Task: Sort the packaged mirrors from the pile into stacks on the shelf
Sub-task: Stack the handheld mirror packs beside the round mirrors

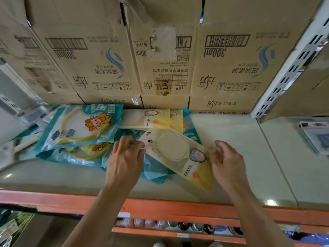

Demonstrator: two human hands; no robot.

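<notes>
Head view showed the yellow mirror packet [178, 152], glossy plastic round an oval mirror, lying aslant on the pale shelf [231, 132] over half-buried teal packets [78, 127], its ends pinched by the left hand [126, 157] at its 9 o'clock and the right hand [226, 161] at 3 o'clock, with cardboard cartons [222, 68] walling 12 o'clock.

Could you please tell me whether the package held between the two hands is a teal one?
No, the yellow-and-white package between the left hand and right hand lies over the teal packages.
</notes>
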